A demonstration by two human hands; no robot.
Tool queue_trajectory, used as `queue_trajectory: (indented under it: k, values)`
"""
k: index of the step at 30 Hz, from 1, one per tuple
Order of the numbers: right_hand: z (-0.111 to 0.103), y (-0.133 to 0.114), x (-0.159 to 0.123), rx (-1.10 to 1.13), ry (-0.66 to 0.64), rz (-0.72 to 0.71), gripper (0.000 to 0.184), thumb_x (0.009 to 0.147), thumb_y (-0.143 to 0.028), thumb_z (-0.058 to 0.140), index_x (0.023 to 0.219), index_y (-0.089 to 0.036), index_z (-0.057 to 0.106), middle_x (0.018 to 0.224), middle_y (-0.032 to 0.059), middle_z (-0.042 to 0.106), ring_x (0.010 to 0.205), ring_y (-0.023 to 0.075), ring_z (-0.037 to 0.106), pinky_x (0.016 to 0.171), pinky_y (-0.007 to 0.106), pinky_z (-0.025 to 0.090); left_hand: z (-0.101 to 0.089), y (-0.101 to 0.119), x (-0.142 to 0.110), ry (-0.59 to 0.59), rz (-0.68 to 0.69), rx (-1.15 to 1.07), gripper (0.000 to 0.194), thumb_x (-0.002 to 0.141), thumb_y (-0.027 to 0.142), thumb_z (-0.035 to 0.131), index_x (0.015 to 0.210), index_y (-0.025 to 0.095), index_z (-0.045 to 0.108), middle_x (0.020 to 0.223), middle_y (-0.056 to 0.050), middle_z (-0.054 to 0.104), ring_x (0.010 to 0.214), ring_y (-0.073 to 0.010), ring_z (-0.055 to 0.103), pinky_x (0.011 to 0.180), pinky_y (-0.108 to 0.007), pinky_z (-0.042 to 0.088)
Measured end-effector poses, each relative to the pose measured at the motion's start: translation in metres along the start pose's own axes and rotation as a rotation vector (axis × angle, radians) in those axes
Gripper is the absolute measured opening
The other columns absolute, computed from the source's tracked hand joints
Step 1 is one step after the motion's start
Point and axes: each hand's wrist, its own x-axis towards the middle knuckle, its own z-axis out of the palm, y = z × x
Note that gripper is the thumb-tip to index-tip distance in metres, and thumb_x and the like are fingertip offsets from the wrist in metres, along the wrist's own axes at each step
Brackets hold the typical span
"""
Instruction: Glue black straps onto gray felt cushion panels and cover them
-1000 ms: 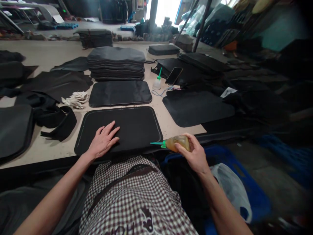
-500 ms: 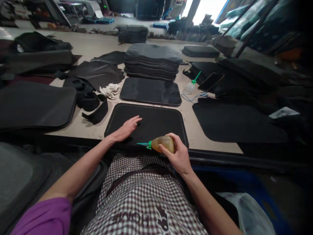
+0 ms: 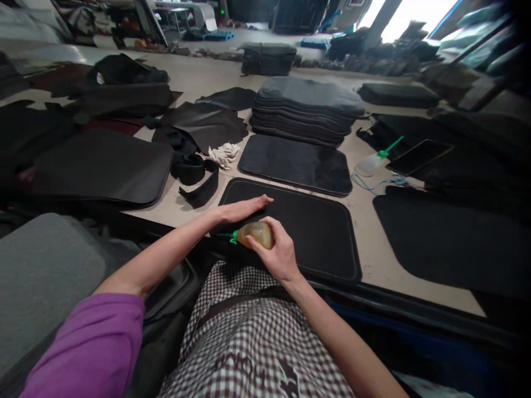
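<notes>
- Your right hand [image 3: 279, 251] has carried the yellowish bottle [image 3: 257, 235] along the near edge of the black panel [image 3: 307, 232], from its right corner towards its left corner.
- Your right fingers are closed around this bottle, which lies sideways, green nozzle pointing left.
- Your left hand [image 3: 244, 209] is open, with fingers stretched over the panel's left part, gripping nothing.
- Panel lies at the worktop's [image 3: 377, 265] front edge.
</notes>
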Motion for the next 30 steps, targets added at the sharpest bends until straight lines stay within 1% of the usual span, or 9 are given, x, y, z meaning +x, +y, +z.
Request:
queue_trajectory:
  k: [4, 8, 11, 14, 16, 21, 24, 26, 30]
  values:
    - [0.013, -0.002, 0.006, -0.024, 0.013, -0.035, 0.043, 0.089, -0.048, 0.072, 0.122, -0.026, 0.056, 0.117, 0.0086, 0.065, 0.109, 0.0276, 0.064, 0.099, 0.045, 0.053, -0.003, -0.004, 0.003, 0.004, -0.022, -0.052, 0.085, 0.099, 0.074, 0.019, 0.158, 0.015, 0.036, 0.164, -0.013, 0.038, 0.149, -0.0269, 0.040, 0.122, -0.042, 0.032]
    - [0.001, -0.001, 0.008, -0.033, -0.011, -0.012, 0.043, 0.089, -0.048, 0.071, 0.122, -0.025, 0.056, 0.118, 0.0090, 0.065, 0.109, 0.0281, 0.063, 0.101, 0.046, 0.052, -0.004, -0.008, 0.004, 0.019, -0.003, -0.021, 0.085, 0.099, 0.073, 0.020, 0.158, 0.014, 0.037, 0.164, -0.013, 0.039, 0.149, -0.0255, 0.040, 0.122, -0.041, 0.033]
    - [-0.034, 0.009, 0.006, 0.045, -0.071, 0.131, 0.044, 0.086, -0.048, 0.074, 0.121, -0.026, 0.057, 0.118, 0.0078, 0.065, 0.106, 0.0281, 0.065, 0.098, 0.045, 0.054, -0.005, -0.006, 0.001, 0.037, 0.013, 0.059, 0.080, 0.101, 0.070, 0.019, 0.157, 0.016, 0.039, 0.162, -0.012, 0.043, 0.146, -0.0241, 0.044, 0.121, -0.040, 0.035]
    - [-0.087, 0.031, -0.004, 0.308, -0.100, 0.346, 0.046, 0.085, -0.047, 0.073, 0.123, -0.027, 0.055, 0.112, 0.0064, 0.067, 0.095, 0.0267, 0.068, 0.075, 0.039, 0.060, -0.002, 0.002, -0.003, 0.068, 0.055, 0.171, 0.070, 0.104, 0.063, 0.018, 0.154, 0.021, 0.044, 0.158, -0.010, 0.047, 0.143, -0.0214, 0.048, 0.122, -0.040, 0.035]
    - [-0.125, 0.049, -0.014, 0.523, -0.023, 0.438, 0.047, 0.084, -0.045, 0.070, 0.125, -0.029, 0.053, 0.112, 0.0063, 0.068, 0.089, 0.0264, 0.069, 0.064, 0.037, 0.059, 0.004, 0.006, -0.006, 0.104, 0.064, 0.261, 0.064, 0.105, 0.059, 0.020, 0.152, 0.023, 0.046, 0.157, -0.009, 0.049, 0.143, -0.0208, 0.047, 0.124, -0.041, 0.034]
    - [-0.203, 0.097, -0.033, 0.746, 0.327, 0.472, 0.049, 0.080, -0.042, 0.064, 0.126, -0.027, 0.057, 0.123, 0.0098, 0.069, 0.112, 0.0333, 0.069, 0.094, 0.058, 0.057, 0.025, -0.008, -0.001, 0.183, 0.063, 0.538, 0.061, 0.100, 0.060, 0.046, 0.150, 0.025, 0.048, 0.156, -0.009, 0.048, 0.145, -0.0261, 0.044, 0.123, -0.046, 0.036]
    - [-0.231, 0.121, -0.029, 0.675, 0.441, 0.509, 0.048, 0.082, -0.049, 0.063, 0.122, -0.024, 0.060, 0.123, 0.0146, 0.070, 0.120, 0.0374, 0.066, 0.100, 0.064, 0.053, 0.039, -0.016, 0.002, 0.249, 0.136, 0.668, 0.054, 0.101, 0.051, 0.049, 0.146, 0.022, 0.052, 0.153, -0.013, 0.050, 0.143, -0.0269, 0.046, 0.121, -0.047, 0.040]
    - [-0.240, 0.133, -0.022, 0.584, 0.533, 0.525, 0.045, 0.081, -0.048, 0.068, 0.120, -0.026, 0.061, 0.124, 0.0151, 0.069, 0.118, 0.0375, 0.067, 0.096, 0.059, 0.056, 0.047, -0.014, 0.002, 0.268, 0.170, 0.733, 0.047, 0.103, 0.044, 0.048, 0.143, 0.020, 0.055, 0.150, -0.014, 0.053, 0.140, -0.0272, 0.048, 0.118, -0.048, 0.044]
    - [-0.250, 0.164, 0.006, 0.327, 0.482, 0.410, 0.045, 0.081, -0.044, 0.076, 0.122, -0.031, 0.064, 0.128, 0.0184, 0.067, 0.112, 0.0360, 0.070, 0.088, 0.048, 0.060, 0.053, -0.006, -0.002, 0.256, 0.230, 0.818, 0.039, 0.104, 0.036, 0.046, 0.137, 0.019, 0.059, 0.144, -0.015, 0.058, 0.137, -0.0264, 0.051, 0.114, -0.047, 0.046]
